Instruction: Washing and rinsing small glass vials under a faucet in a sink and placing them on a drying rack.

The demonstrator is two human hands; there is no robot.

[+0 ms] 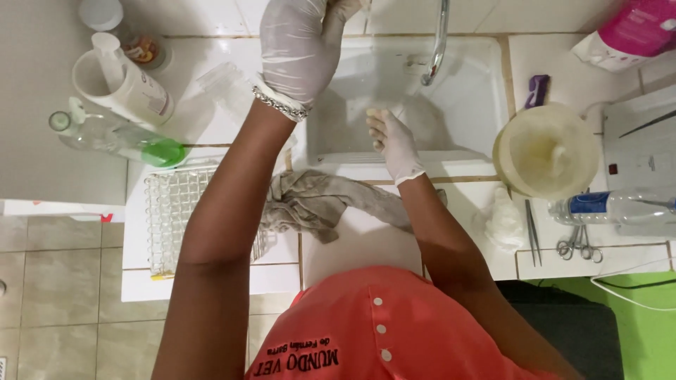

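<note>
Latex-gloved left hand (299,49) and right hand (394,141) over glossy white sink (472,105), crumpled grey rag (317,200) nearby

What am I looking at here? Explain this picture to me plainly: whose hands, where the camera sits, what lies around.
The one camera sits on a person's head and looks straight down. Both hands wear thin white gloves. The left hand is raised by the wall; the right hand hangs over the white sink below the tap. Whether either holds anything is unclear. On the counter lie a grey cloth, a wire rack, a white jug, a round lidded tub, scissors and a clear bottle.
</note>
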